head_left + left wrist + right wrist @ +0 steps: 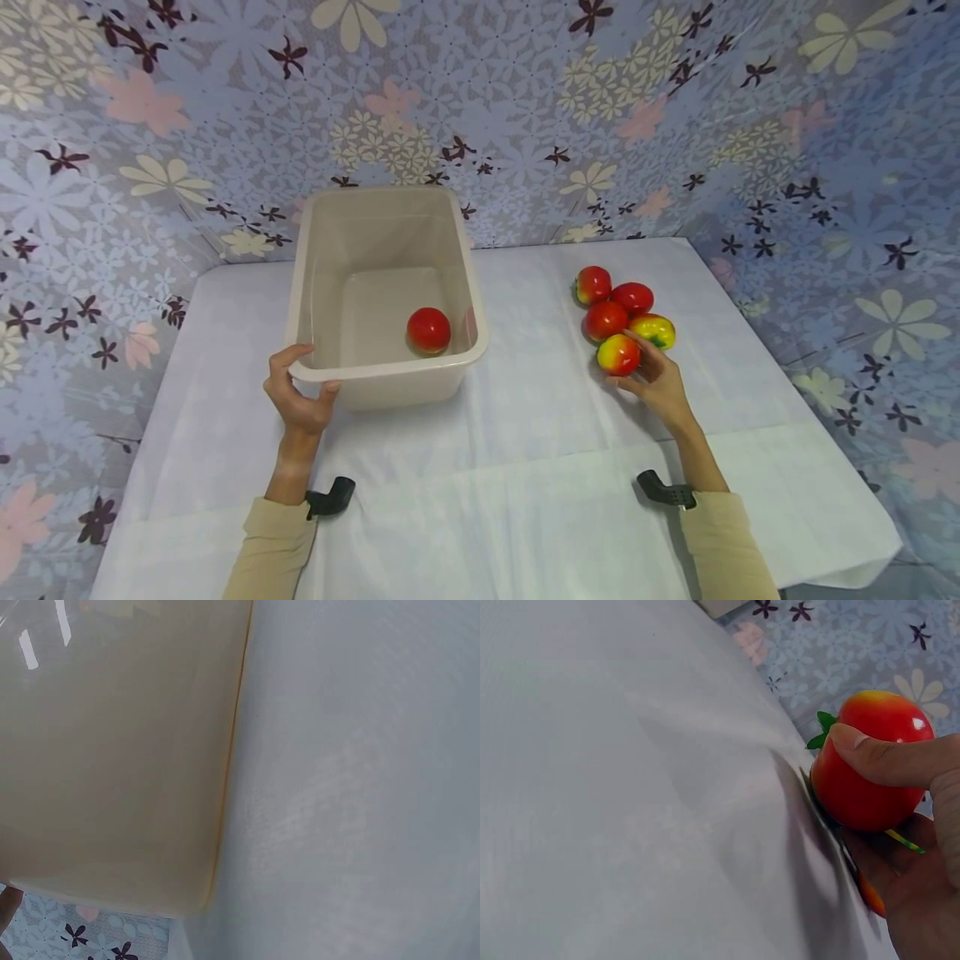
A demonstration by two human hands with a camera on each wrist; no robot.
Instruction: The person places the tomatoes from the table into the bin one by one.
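Observation:
My left hand [302, 407] grips the rim of a beige plastic bin [390, 365] at its near left corner, with fingers over the edge and thumb at the front. Inside the bin, near its front right, lies a round red toy fruit [429, 330]. My right hand [660, 383] holds a glossy red-and-yellow toy fruit [618, 356] between thumb and fingers. In the right wrist view the thumb presses on this fruit [870, 787], which has green leaves. Close behind it are a red fruit [606, 321] and a yellow-green one [654, 332].
Two more red toy fruits, one at the back left [593, 285] and one at the back right [632, 297], complete the cluster. A white cloth [525, 500] covers the table. Floral-patterned fabric [525, 125] stands behind and at both sides.

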